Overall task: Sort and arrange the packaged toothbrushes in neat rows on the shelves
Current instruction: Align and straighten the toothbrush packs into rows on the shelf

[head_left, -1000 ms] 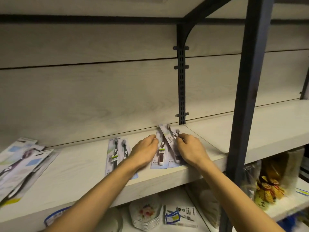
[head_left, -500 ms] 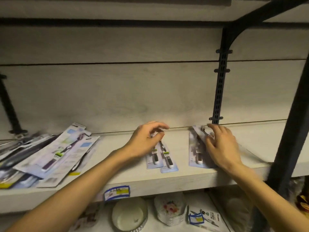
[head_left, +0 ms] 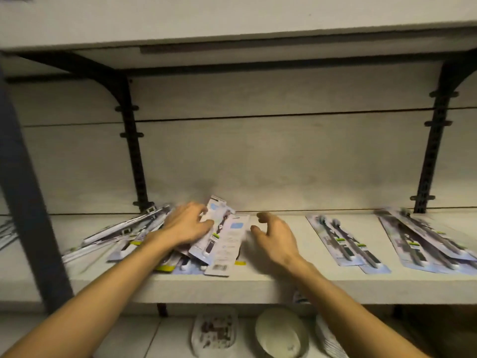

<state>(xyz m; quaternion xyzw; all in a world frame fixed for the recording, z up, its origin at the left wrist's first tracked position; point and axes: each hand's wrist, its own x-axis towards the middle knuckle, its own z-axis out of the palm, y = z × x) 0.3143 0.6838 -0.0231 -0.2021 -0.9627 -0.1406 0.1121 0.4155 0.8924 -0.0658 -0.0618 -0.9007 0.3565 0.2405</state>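
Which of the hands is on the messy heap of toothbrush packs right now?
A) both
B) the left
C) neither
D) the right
B: the left hand lies on the jumbled toothbrush packs, while the right hand hovers open just beside them, touching none.

Print on the pale blue-and-white carded toothbrush packs (head_left: 224,244) was too blurred to read; the left hand (head_left: 187,224) hid several, and the rightmost overlapping packs (head_left: 433,244) ran past the edge.
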